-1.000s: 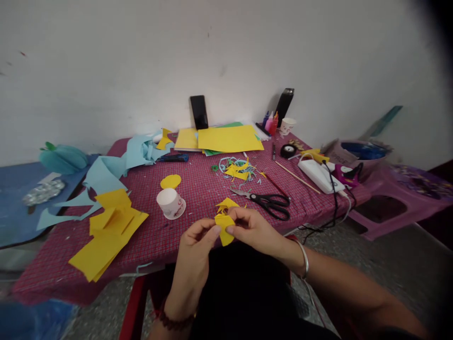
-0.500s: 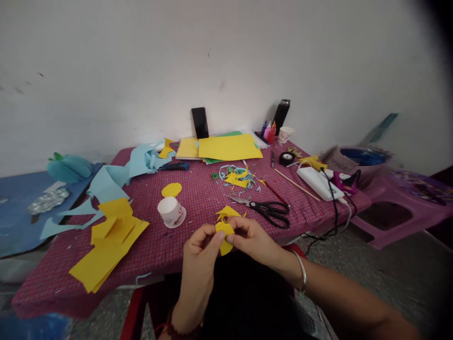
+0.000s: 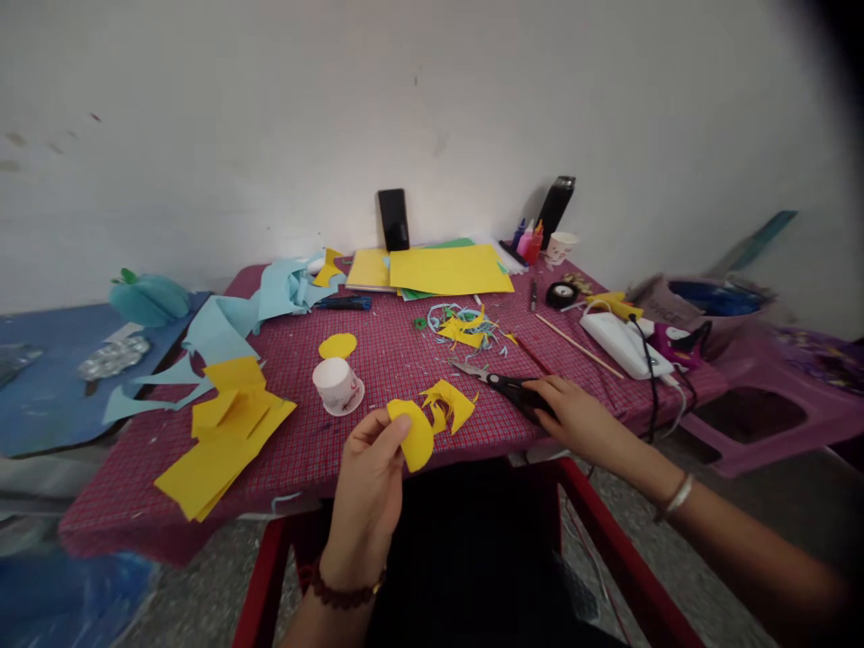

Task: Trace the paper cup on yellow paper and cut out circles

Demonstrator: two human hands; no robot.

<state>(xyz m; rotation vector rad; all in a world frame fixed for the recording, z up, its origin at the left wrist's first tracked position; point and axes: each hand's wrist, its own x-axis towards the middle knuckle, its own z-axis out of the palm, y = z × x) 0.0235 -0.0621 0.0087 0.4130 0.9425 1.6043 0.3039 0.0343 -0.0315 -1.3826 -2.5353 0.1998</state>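
Note:
My left hand (image 3: 370,468) pinches a rounded piece of yellow paper (image 3: 416,438) between thumb and fingers, just past the table's front edge. To the right, my right hand (image 3: 573,416) has its fingers closed over the black handles of the scissors (image 3: 498,382), which lie on the cloth with blades pointing left. Yellow paper scraps (image 3: 459,408) lie between the hands. A white paper cup (image 3: 336,385) stands upside down left of the left hand, and a yellow paper disc (image 3: 337,346) lies just behind it.
Yellow sheets (image 3: 229,441) and light blue paper (image 3: 222,328) cover the left side of the checked tablecloth. Coloured sheets (image 3: 451,270) and a phone (image 3: 393,220) are at the back. Black tape (image 3: 562,294), a stick (image 3: 580,346) and a white power strip (image 3: 627,346) occupy the right.
My right hand has let go of the yellow paper and moved right onto the scissors' handles. My left hand keeps the paper, now turned to show a larger rounded face. The view has shifted slightly.

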